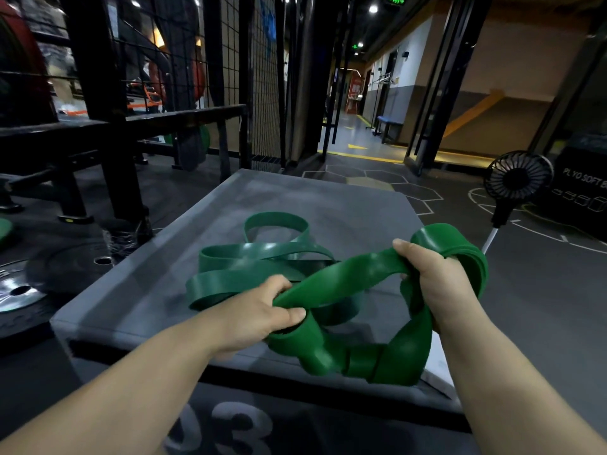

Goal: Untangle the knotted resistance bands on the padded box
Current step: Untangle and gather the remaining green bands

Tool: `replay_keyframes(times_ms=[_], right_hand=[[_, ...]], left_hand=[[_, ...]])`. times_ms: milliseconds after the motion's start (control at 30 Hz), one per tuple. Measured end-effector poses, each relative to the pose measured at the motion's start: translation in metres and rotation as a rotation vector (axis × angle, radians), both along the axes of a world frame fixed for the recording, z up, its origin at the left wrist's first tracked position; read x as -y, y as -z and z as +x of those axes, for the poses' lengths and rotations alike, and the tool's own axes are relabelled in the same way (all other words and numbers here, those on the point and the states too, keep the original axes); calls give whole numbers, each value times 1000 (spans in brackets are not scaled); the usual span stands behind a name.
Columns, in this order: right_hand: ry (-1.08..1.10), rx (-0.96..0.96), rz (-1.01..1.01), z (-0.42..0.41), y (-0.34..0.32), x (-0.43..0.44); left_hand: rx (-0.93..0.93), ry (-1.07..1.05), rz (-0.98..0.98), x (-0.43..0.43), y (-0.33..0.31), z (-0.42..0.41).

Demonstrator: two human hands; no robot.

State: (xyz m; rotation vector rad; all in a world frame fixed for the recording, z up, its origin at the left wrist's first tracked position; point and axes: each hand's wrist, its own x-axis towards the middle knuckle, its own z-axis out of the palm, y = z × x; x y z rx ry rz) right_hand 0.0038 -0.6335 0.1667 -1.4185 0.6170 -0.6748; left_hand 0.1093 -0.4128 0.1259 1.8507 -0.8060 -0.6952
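Head view. The left hand (pixel 253 310) gripped the lighter green band (pixel 345 284) of the resistance bands, with its fingers (pixel 279 285) curled over the top of the band and the thumb pressed against the near edge. The right hand (pixel 433 280) was closed round the same band, thumb on top. Its other fingers were hidden behind the rubber, and a wide fold of band wrapped round the far side of that hand. Between the two sets of fingers the band ran as a flat span, raised above the padded box (pixel 328 198). Below the fingers and nearer the person hung a twisted loop with a tight knot (pixel 361 361), over the near edge of the box. Whether it touched the box could not be told. Beyond the left fingers the darker green band (pixel 249 257) lay in several loose loops on the grey box top, the farthest loop standing up on edge. Some of its strands passed under the lighter band just beside the left fingers; whether the two were interlocked there could not be told. The front face of the box showed "03" below the forearms. Beyond and to the right of the right fingers a black fan (pixel 517 178) stood on the floor, with a black box (pixel 584 192) lettered "PLYO SOFT" behind it. Well to the left of the left fingers a weight plate (pixel 19 290) lay on the floor.
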Motion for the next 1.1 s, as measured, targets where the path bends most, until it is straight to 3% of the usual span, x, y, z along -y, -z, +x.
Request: replay_keyframes(times_ms=[67,167,233,367,467,533,633,800,1033,1100], right_hand=[[-12,-29,-10,-1,1,1],[-76,-86,-61,-4,2,1],[-150,-128,-87,-4,3,0],[-393,-189,-210,-5,11,-5],[-712,-250,-344,-10,8,-13],[-920,-393,-509,-11,6,-23],[-1094,-480,-510,-10,12,-38],[-1066,-432,-536,-8,18,-52],[-1140,-414,-490,-9,18,-48],[-1170,-395,-408,-8,18,-46]], left_hand=[[-13,-19,-90,1,0,2],[-329,18,-348,-4,-5,5],[-439,74,-500,-8,-9,6],[-447,13,-652,-3,-9,7],[-429,-31,-732,0,-9,6],[-412,-68,-748,3,-9,5],[-392,-84,-748,6,-6,4],[-370,-207,-626,5,-10,2],[121,-194,-130,-5,-7,16],[190,-174,-111,-1,-4,14]])
